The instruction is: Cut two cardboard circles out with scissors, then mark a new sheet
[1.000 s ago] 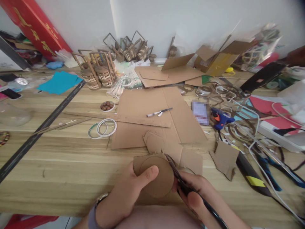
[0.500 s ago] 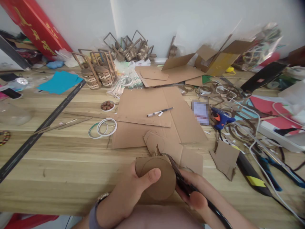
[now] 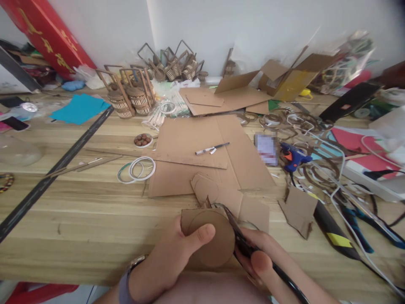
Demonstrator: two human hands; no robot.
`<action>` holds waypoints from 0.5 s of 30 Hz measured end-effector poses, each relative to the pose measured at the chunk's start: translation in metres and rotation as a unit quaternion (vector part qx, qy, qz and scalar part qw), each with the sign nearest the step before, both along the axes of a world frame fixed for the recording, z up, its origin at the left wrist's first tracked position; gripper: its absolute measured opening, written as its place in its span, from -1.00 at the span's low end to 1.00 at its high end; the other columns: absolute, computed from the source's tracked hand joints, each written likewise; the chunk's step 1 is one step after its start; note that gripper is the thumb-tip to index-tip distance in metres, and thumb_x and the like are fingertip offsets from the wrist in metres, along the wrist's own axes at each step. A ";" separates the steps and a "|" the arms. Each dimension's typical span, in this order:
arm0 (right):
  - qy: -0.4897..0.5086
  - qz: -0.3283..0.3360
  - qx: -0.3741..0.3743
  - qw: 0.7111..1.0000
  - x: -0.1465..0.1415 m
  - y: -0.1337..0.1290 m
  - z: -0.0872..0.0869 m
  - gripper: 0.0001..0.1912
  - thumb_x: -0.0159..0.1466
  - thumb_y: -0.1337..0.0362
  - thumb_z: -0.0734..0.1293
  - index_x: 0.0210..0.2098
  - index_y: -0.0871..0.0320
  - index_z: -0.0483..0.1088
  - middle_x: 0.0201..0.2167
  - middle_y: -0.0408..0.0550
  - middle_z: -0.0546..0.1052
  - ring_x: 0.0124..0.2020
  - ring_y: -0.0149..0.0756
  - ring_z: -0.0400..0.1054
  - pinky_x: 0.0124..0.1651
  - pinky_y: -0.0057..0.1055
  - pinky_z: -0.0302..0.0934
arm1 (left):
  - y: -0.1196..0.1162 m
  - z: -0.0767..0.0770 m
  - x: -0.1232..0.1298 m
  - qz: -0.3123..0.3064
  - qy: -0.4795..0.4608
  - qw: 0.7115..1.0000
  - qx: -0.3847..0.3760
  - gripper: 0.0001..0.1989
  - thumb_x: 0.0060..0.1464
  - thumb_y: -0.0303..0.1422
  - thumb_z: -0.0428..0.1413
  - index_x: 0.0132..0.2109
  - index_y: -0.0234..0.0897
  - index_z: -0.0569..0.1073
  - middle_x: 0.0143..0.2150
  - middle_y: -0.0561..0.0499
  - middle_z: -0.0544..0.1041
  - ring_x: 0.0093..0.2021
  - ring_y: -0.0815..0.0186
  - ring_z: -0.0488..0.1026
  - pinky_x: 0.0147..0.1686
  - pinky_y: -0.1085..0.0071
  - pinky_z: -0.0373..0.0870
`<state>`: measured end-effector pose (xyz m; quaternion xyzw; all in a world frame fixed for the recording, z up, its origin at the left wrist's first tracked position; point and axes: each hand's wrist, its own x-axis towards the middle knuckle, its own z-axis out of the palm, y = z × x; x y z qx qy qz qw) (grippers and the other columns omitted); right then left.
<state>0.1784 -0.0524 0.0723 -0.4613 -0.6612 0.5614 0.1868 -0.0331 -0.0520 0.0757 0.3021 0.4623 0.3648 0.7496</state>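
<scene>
Since the earlier frames the black-handled scissors have crept a little further round the rim of the brown cardboard disc, and a small sliver of offcut now stands up at the top of the cut, while the left thumb has slid slightly rightward on the disc face. The left hand is closed on the disc, thumb pressed flat on top and fingers tucked beneath, holding it just above the near edge of the pale wooden worktop. The right hand is wrapped round the scissor handles, with the blades nearly closed against the disc's right rim. The disc carries a squarish remnant of cardboard along its upper left side, not yet trimmed away. Just beyond the disc lies a scrap of cut brown cardboard, and beyond that a large flat cardboard sheet with a black-and-white pen resting on it. To the far right of the disc sits a blue glue gun; to its far left, white tape rings. To cut well here, I judge it best to turn the disc into the blades with the left hand, take short bites, and keep the thumb clear of the cutting line.
</scene>
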 end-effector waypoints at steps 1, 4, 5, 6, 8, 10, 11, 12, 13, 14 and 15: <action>0.006 -0.003 -0.006 1.000 -0.001 0.000 0.004 -0.18 0.07 -0.57 -0.07 -0.51 0.09 0.15 -0.64 -0.24 0.19 -0.57 -0.43 0.06 -0.57 -0.41 -0.14 | 0.000 0.000 0.000 -0.001 0.000 1.000 0.000 -0.44 -0.04 -0.08 0.36 0.08 -0.23 0.52 0.05 -0.13 0.63 0.08 0.00 0.53 0.10 0.11 0.44; 0.025 -0.012 -0.016 0.999 -0.003 0.000 0.015 -0.21 0.08 -0.56 -0.03 -0.53 0.09 0.10 -0.63 -0.26 0.15 -0.57 -0.43 0.00 -0.55 -0.40 -0.17 | 0.001 0.002 0.001 -0.011 -0.007 1.000 0.003 -0.46 -0.04 -0.07 0.36 0.03 -0.25 0.55 -0.01 -0.12 0.66 0.03 0.00 0.56 0.06 0.13 0.47; 0.027 -0.014 -0.015 0.999 -0.003 -0.001 0.017 -0.21 0.09 -0.56 -0.03 -0.53 0.09 0.09 -0.63 -0.26 0.14 -0.56 -0.43 -0.02 -0.55 -0.39 -0.19 | 0.001 0.003 0.001 -0.015 -0.011 1.000 0.003 -0.48 -0.04 -0.07 0.36 0.01 -0.26 0.57 -0.03 -0.12 0.67 0.01 0.00 0.57 0.04 0.13 0.48; 0.025 -0.016 -0.013 0.999 -0.004 -0.001 0.019 -0.22 0.10 -0.55 -0.03 -0.53 0.09 0.09 -0.62 -0.26 0.12 -0.55 -0.43 -0.04 -0.54 -0.38 -0.20 | 0.002 0.004 0.001 -0.019 -0.015 1.000 0.004 -0.49 -0.04 -0.07 0.36 0.00 -0.27 0.57 -0.05 -0.12 0.67 -0.01 0.01 0.58 0.03 0.13 0.49; 0.012 -0.021 -0.001 1.000 -0.004 -0.002 0.020 -0.20 0.10 -0.56 -0.06 -0.52 0.10 0.10 -0.59 -0.26 0.08 -0.53 -0.42 -0.07 -0.52 -0.37 -0.23 | 0.002 0.005 0.001 -0.022 -0.020 1.000 0.006 -0.50 -0.03 -0.08 0.35 0.00 -0.26 0.58 -0.06 -0.11 0.67 0.00 0.02 0.58 0.04 0.14 0.48; -0.002 -0.025 0.012 1.000 -0.004 -0.003 0.020 -0.18 0.09 -0.56 -0.08 -0.50 0.11 0.12 -0.56 -0.26 0.05 -0.51 -0.41 -0.10 -0.50 -0.36 -0.23 | 0.002 0.005 0.001 -0.025 -0.015 1.000 0.009 -0.51 -0.01 -0.08 0.34 0.01 -0.26 0.57 -0.04 -0.11 0.67 0.01 0.02 0.57 0.05 0.14 0.47; -0.004 -0.025 0.016 1.000 -0.004 -0.004 0.020 -0.18 0.11 -0.56 -0.08 -0.49 0.11 0.13 -0.56 -0.26 0.04 -0.51 -0.41 -0.10 -0.49 -0.36 -0.23 | 0.002 0.005 0.001 -0.026 -0.011 1.000 0.009 -0.51 -0.01 -0.08 0.34 0.01 -0.26 0.57 -0.04 -0.11 0.67 0.01 0.02 0.57 0.05 0.14 0.47; -0.003 -0.024 0.017 1.000 -0.004 -0.004 0.020 -0.19 0.13 -0.54 -0.09 -0.49 0.11 0.13 -0.56 -0.26 0.04 -0.51 -0.41 -0.10 -0.50 -0.36 -0.23 | 0.002 0.004 0.001 -0.027 -0.007 1.000 0.007 -0.50 -0.01 -0.07 0.34 0.01 -0.27 0.57 -0.04 -0.12 0.67 0.00 0.02 0.57 0.04 0.13 0.47; 0.001 -0.021 0.017 1.000 -0.004 -0.005 0.021 -0.21 0.15 -0.53 -0.08 -0.49 0.11 0.12 -0.57 -0.26 0.05 -0.52 -0.41 -0.09 -0.50 -0.36 -0.22 | 0.002 0.004 0.000 -0.028 -0.003 1.000 0.006 -0.50 -0.02 -0.07 0.34 0.00 -0.28 0.58 -0.05 -0.12 0.67 0.00 0.01 0.58 0.04 0.13 0.47; 0.004 -0.018 0.017 1.000 -0.004 -0.005 0.022 -0.23 0.16 -0.52 -0.08 -0.50 0.10 0.10 -0.58 -0.26 0.06 -0.53 -0.41 -0.09 -0.51 -0.37 -0.22 | 0.001 0.004 0.000 -0.028 0.001 1.000 0.004 -0.49 -0.02 -0.06 0.34 -0.01 -0.29 0.57 -0.05 -0.13 0.67 -0.01 0.00 0.58 0.03 0.12 0.47; 0.006 -0.016 0.016 1.000 -0.004 -0.005 0.023 -0.24 0.17 -0.51 -0.08 -0.50 0.09 0.08 -0.58 -0.26 0.06 -0.54 -0.41 -0.09 -0.51 -0.37 -0.22 | 0.001 0.004 0.000 -0.026 0.006 1.000 0.002 -0.49 -0.03 -0.06 0.34 -0.01 -0.30 0.57 -0.06 -0.14 0.67 -0.01 -0.01 0.58 0.03 0.11 0.47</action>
